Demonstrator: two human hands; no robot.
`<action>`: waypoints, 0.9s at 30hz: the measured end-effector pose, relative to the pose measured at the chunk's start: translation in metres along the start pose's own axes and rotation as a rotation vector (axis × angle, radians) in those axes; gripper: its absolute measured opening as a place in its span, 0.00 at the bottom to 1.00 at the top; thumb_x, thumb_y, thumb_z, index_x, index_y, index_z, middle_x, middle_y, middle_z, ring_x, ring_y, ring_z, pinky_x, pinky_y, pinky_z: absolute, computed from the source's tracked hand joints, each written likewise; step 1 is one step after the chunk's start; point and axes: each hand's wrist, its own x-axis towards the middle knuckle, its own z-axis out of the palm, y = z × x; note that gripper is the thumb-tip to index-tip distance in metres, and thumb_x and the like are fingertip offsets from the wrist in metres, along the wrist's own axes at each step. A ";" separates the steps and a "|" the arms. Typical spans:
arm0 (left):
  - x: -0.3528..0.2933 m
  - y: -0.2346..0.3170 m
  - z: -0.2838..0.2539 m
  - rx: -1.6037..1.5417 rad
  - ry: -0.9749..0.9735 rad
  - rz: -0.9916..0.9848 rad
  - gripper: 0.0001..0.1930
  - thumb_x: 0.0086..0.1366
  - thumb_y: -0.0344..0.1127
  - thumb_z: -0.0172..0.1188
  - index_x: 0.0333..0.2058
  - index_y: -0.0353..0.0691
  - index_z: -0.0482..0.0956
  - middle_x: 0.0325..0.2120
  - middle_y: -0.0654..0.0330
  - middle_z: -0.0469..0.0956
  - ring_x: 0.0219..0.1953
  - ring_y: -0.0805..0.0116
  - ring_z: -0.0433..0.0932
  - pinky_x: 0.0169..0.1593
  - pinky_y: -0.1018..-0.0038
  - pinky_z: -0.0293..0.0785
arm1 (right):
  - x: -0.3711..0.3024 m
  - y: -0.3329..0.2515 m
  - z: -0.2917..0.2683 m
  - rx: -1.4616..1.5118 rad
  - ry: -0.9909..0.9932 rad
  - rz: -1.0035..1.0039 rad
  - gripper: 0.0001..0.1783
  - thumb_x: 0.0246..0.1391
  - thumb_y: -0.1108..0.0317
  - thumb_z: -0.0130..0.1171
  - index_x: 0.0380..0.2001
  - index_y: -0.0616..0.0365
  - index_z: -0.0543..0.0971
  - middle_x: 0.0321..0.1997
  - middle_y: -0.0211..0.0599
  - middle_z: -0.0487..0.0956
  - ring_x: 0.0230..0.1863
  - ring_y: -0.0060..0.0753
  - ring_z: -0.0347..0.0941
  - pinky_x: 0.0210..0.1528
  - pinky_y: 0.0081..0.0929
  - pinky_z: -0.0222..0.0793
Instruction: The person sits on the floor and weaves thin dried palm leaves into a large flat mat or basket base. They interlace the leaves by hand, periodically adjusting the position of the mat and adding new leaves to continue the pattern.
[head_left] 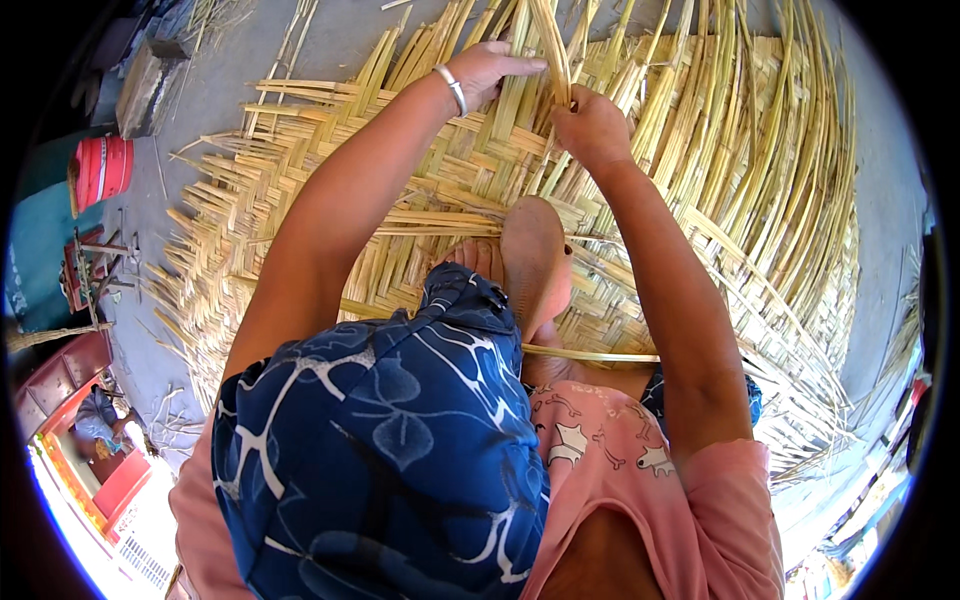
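Note:
A large woven mat (420, 210) of split yellow-green reed strips spreads over the ground under my feet. At its far part my right hand (597, 128) is closed around a pale reed strip (552, 45) that rises away from the mat. My left hand (482, 76), with a white bangle at the wrist, is just left of it. The left thumb lies stretched across some green reed strips (512, 95), and the fingers curl under them, mostly hidden. Many long loose strips (740, 100) fan out over the mat's right side.
My bare toes (474, 258) and a brown sandal (535, 255) are on the mat's middle. Its left edge has jutting strip ends. Grey floor (215, 105) surrounds it. On the left are a red bucket (103, 172), a grey block (150, 88) and another person (100, 418).

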 end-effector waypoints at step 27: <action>-0.014 0.004 -0.013 -0.340 -0.434 0.044 0.17 0.68 0.43 0.46 0.49 0.40 0.73 0.44 0.57 0.76 0.45 0.67 0.74 0.52 0.67 0.70 | -0.011 -0.011 0.009 -0.425 -0.025 -0.241 0.14 0.51 0.63 0.50 0.39 0.58 0.77 0.32 0.50 0.79 0.36 0.51 0.77 0.40 0.45 0.72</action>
